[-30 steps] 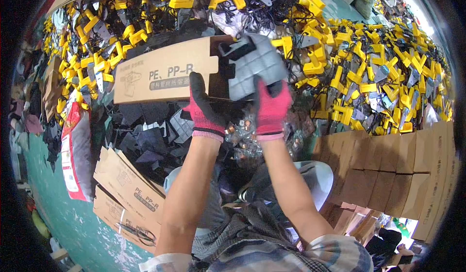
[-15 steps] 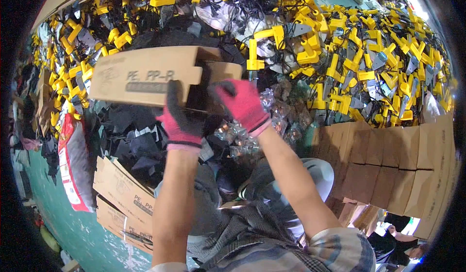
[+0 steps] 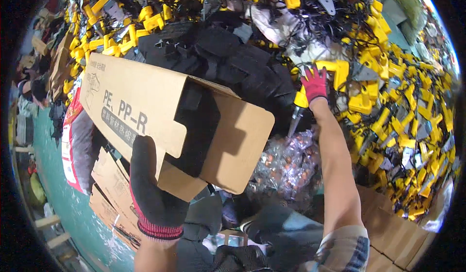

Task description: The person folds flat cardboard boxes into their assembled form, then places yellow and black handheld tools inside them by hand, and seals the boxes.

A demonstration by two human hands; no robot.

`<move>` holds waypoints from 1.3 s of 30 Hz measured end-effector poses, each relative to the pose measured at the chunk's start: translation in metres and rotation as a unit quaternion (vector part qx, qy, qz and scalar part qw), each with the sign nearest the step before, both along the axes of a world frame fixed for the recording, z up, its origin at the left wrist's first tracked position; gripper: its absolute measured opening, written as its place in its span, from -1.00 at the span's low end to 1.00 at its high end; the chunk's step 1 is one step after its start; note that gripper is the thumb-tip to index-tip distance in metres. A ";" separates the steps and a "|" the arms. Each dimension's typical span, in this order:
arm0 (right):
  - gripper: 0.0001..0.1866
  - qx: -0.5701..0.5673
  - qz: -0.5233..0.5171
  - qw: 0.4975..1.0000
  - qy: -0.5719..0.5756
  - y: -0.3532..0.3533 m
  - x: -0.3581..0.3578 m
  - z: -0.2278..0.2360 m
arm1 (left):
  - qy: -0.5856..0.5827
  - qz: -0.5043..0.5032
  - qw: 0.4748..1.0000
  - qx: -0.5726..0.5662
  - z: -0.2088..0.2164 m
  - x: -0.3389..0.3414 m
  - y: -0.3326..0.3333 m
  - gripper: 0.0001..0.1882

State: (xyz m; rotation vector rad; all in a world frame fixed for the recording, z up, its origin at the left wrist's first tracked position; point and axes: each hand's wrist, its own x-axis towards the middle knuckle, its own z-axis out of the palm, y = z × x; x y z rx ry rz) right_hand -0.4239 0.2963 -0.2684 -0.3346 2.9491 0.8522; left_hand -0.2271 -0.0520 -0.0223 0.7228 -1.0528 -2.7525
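Note:
My left hand point(image 3: 154, 189), in a black and pink knit glove, is closed on a long brown cardboard box point(image 3: 138, 95). Its thumb lies over the printed side, and the other fingers are hidden. The box is tilted, its end facing right with the flap point(image 3: 240, 143) folded out; something black point(image 3: 196, 119) shows inside. Farther right, my right hand point(image 3: 315, 83), in a pink glove, reaches out with fingers spread beside a yellow-handled tool point(image 3: 335, 70). Whether it touches the tool I cannot tell. Another yellow handle with a metal tip point(image 3: 300, 99) lies just below that hand.
Yellow tools with grey plates and black cords are heaped along the right point(image 3: 388, 121) and far side. Black pieces point(image 3: 242, 61) are piled ahead, with clear plastic bags of small copper-coloured parts point(image 3: 291, 165) nearer. Flattened cartons point(image 3: 109, 184) and a red-white sack point(image 3: 73, 141) lie left, stacked brown boxes point(image 3: 393, 223) right.
My right hand has left the box's open end and stretched out to the right, its fingers spreading. The box, still in my left hand, now appears larger and more tilted. The view has shifted.

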 end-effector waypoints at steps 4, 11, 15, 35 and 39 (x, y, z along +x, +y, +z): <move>-0.75 0.115 0.040 0.985 -0.118 0.004 0.006 -0.001 | -0.040 0.025 0.998 0.051 -0.013 -0.013 0.006 -0.54; -0.65 -0.158 -0.041 0.964 -0.211 -0.019 0.170 0.129 | 0.075 -0.019 0.996 -0.037 -0.025 -0.022 -0.006 -0.49; -0.59 -0.460 -0.101 0.872 -0.135 0.044 0.254 0.169 | 0.099 0.009 0.995 0.000 -0.037 -0.027 -0.018 -0.60; -0.60 -0.840 -0.198 -0.059 -0.502 -0.116 0.253 0.194 | 0.203 -0.152 0.966 0.057 -0.045 -0.015 0.011 -0.55; -0.56 -0.795 -0.046 0.550 -0.252 -0.120 0.256 0.225 | 0.202 -0.127 0.971 0.010 -0.053 -0.026 -0.005 -0.54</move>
